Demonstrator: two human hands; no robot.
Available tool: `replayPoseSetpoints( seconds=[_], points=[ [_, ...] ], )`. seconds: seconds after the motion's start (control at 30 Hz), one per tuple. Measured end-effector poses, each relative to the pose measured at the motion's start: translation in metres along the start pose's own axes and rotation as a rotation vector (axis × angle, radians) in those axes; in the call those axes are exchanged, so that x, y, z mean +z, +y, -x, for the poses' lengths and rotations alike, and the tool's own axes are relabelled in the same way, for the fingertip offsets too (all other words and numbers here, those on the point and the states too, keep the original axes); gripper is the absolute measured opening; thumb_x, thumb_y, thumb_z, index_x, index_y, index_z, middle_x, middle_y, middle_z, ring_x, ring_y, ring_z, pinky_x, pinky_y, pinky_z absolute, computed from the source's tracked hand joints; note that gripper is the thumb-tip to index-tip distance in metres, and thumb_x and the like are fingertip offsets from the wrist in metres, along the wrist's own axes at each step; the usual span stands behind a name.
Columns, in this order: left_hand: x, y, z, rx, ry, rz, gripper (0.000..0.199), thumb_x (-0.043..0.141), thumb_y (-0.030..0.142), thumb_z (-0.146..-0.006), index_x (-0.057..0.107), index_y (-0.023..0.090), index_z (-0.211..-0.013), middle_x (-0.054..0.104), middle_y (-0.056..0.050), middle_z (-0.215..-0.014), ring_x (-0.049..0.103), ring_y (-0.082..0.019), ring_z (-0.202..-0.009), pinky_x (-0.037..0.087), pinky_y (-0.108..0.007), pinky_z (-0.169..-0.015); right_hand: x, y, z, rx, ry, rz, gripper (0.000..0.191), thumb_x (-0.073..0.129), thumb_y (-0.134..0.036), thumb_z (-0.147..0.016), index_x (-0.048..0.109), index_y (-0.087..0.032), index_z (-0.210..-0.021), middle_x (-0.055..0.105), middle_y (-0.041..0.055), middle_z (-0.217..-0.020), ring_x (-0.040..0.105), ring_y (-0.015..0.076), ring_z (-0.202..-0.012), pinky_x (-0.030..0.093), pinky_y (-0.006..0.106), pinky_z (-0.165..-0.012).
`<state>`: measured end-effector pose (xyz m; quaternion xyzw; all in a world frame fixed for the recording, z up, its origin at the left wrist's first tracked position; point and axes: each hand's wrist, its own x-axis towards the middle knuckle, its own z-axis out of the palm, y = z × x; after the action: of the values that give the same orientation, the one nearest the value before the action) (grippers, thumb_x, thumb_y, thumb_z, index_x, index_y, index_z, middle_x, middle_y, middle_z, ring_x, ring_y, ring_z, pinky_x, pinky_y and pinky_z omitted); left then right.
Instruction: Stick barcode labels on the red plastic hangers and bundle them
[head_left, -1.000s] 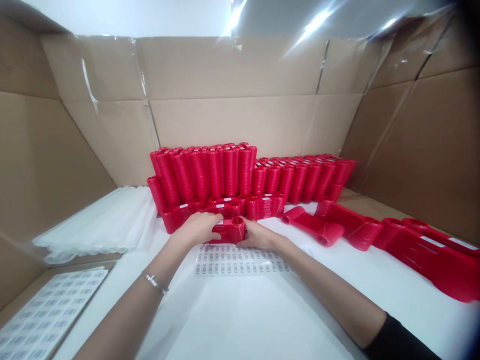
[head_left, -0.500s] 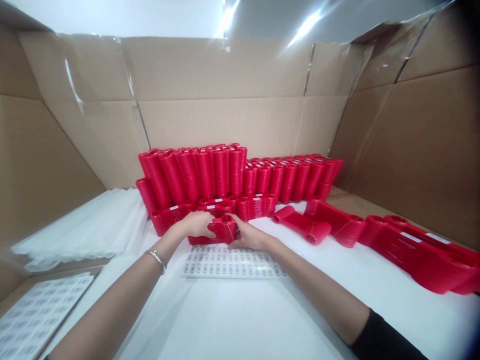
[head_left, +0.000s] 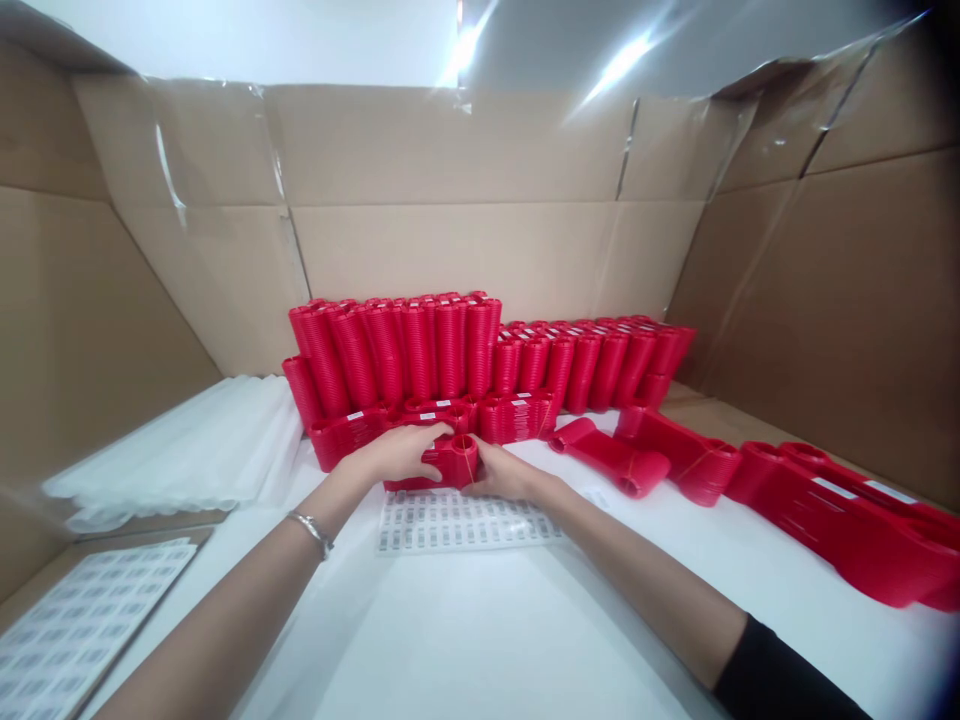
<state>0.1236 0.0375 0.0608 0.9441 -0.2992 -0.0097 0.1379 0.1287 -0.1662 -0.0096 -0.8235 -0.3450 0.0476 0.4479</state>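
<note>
A banded bundle of red plastic pieces with ring-shaped ends (head_left: pixel 459 465) stands in front of the red stacks, just behind a sheet of small printed labels (head_left: pixel 457 530). My left hand (head_left: pixel 397 455) wraps over the bundle's left part, thumb in front and fingers over its top. At the bundle's right end, by the ring and a thin rubber band, my right hand (head_left: pixel 506 473) is closed against it. The right fingertips are partly hidden. Behind my hands, more labelled red bundles (head_left: pixel 517 417) stand close together.
Tall red stacks (head_left: pixel 390 350) line the cardboard back wall (head_left: pixel 487 240). Loose and banded red bundles (head_left: pixel 611 460) lie at the right, with larger labelled ones (head_left: pixel 840 520) beyond. On the left are translucent white plastic sleeves (head_left: pixel 187 450) and more label sheets (head_left: pixel 97 610).
The view has shifted slightly, so everything sits a little further right. My left fingers have moved a bit further over the top of the bundle. Both hands stay on it.
</note>
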Motion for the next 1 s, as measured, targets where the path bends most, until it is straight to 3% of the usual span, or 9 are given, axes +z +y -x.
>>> replayPoseSetpoints(
  seconds=[0.13, 0.23, 0.3, 0.43, 0.53, 0.67, 0.83, 1.0],
  points=[
    [-0.003, -0.007, 0.025, 0.033, 0.187, 0.198, 0.07, 0.065, 0.039, -0.068, 0.038, 0.028, -0.132, 0.042, -0.007, -0.132, 0.04, -0.024, -0.12, 0.032, -0.036, -0.101, 0.002, -0.001, 0.006, -0.001, 0.007, -0.05, 0.064, 0.07, -0.017, -0.062, 0.043, -0.017, -0.119, 0.054, 0.0085, -0.119, 0.055, 0.0217, -0.1, 0.045, 0.033, -0.084],
    [0.012, -0.022, 0.044, -0.126, 0.237, 0.431, 0.094, 0.069, 0.039, -0.063, 0.017, 0.024, -0.14, 0.034, -0.013, -0.135, 0.036, -0.026, -0.124, 0.034, -0.039, -0.1, 0.002, -0.002, 0.011, 0.011, 0.001, -0.085, 0.06, 0.072, -0.017, -0.06, 0.046, -0.016, -0.115, 0.056, 0.0079, -0.116, 0.055, 0.0218, -0.1, 0.045, 0.034, -0.084],
    [0.028, -0.03, 0.055, -0.239, 0.298, 0.513, 0.099, 0.068, 0.038, -0.062, 0.009, 0.023, -0.141, 0.032, -0.015, -0.133, 0.039, -0.026, -0.121, 0.036, -0.041, -0.098, 0.001, -0.003, 0.013, 0.027, -0.001, -0.104, 0.06, 0.072, -0.017, -0.059, 0.046, -0.016, -0.113, 0.058, 0.0072, -0.111, 0.056, 0.0217, -0.098, 0.045, 0.033, -0.083],
    [0.059, -0.027, 0.075, -0.468, 0.494, 0.406, 0.101, 0.067, 0.039, -0.061, 0.007, 0.024, -0.141, 0.032, -0.015, -0.128, 0.04, -0.029, -0.117, 0.04, -0.043, -0.09, -0.002, -0.008, 0.011, 0.068, -0.01, -0.131, 0.057, 0.072, -0.014, -0.057, 0.048, -0.015, -0.109, 0.061, 0.005, -0.102, 0.057, 0.0209, -0.092, 0.047, 0.032, -0.077],
    [0.067, -0.013, 0.088, -0.548, 0.407, 0.262, 0.1, 0.065, 0.038, -0.062, 0.007, 0.024, -0.142, 0.037, -0.013, -0.126, 0.037, -0.031, -0.117, 0.035, -0.045, -0.093, -0.004, -0.014, 0.008, 0.085, -0.019, -0.143, 0.056, 0.072, -0.012, -0.054, 0.051, -0.014, -0.106, 0.062, 0.0042, -0.098, 0.057, 0.0209, -0.091, 0.046, 0.032, -0.078],
    [0.063, 0.002, 0.093, -0.646, 0.248, 0.227, 0.096, 0.062, 0.04, -0.064, 0.008, 0.022, -0.142, 0.042, -0.012, -0.125, 0.037, -0.03, -0.116, 0.029, -0.045, -0.095, -0.008, -0.018, 0.007, 0.102, -0.032, -0.16, 0.056, 0.072, -0.011, -0.052, 0.053, -0.012, -0.105, 0.063, 0.0039, -0.092, 0.057, 0.02, -0.087, 0.047, 0.032, -0.076],
    [0.062, 0.003, 0.092, -0.665, 0.232, 0.227, 0.093, 0.06, 0.039, -0.065, 0.011, 0.017, -0.141, 0.041, -0.012, -0.128, 0.035, -0.029, -0.117, 0.027, -0.042, -0.097, -0.006, -0.018, 0.009, 0.105, -0.007, -0.165, 0.055, 0.071, -0.012, -0.054, 0.053, -0.011, -0.106, 0.063, 0.004, -0.092, 0.058, 0.0191, -0.085, 0.047, 0.031, -0.076],
    [0.065, 0.003, 0.096, -0.635, 0.239, 0.262, 0.089, 0.06, 0.039, -0.065, 0.013, 0.019, -0.139, 0.041, -0.011, -0.127, 0.035, -0.028, -0.117, 0.027, -0.041, -0.097, -0.003, -0.014, 0.009, 0.094, 0.034, -0.143, 0.054, 0.069, -0.013, -0.056, 0.053, -0.012, -0.107, 0.062, 0.0043, -0.099, 0.057, 0.0192, -0.089, 0.046, 0.031, -0.078]
  ],
)
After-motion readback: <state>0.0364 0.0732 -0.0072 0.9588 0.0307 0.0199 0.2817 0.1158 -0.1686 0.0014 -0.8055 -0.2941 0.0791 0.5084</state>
